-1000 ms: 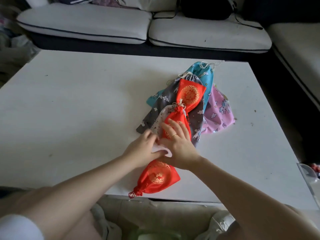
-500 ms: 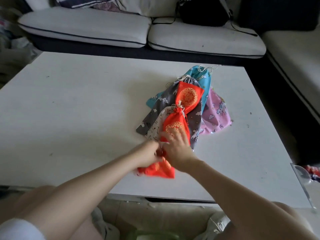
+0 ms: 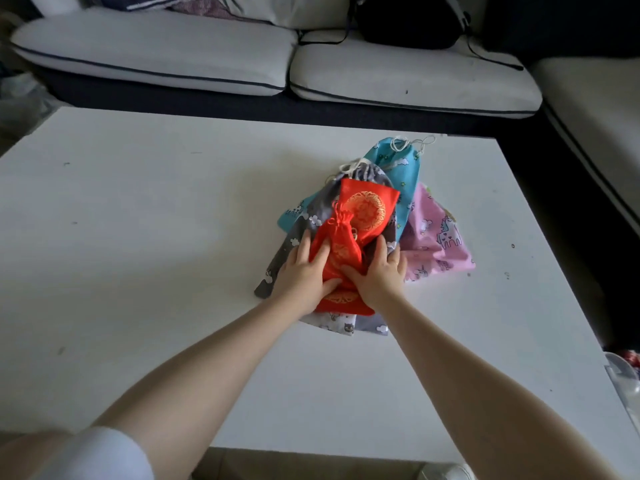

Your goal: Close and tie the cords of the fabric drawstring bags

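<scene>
Both hands flat on small red bag [image 3: 337, 252], atop pile of bags [image 3: 408, 202] toward counter's [image 3: 138, 237] far right edge. Left hand [image 3: 304, 271] fingers spread, pressing bag's left side; right hand [image 3: 379, 273] fingers spread, pressing its right side. Bag's neck cinched, pointing away.

glossy red cloth bag [image 3: 341, 251], matt white table [image 3: 145, 237].

This is a home living room: a white-cushioned sofa [image 3: 156, 57] wraps around the far edge and right side of a low white tabletop [image 3: 138, 237], a black bag [image 3: 408, 26] on its cushions.
</scene>
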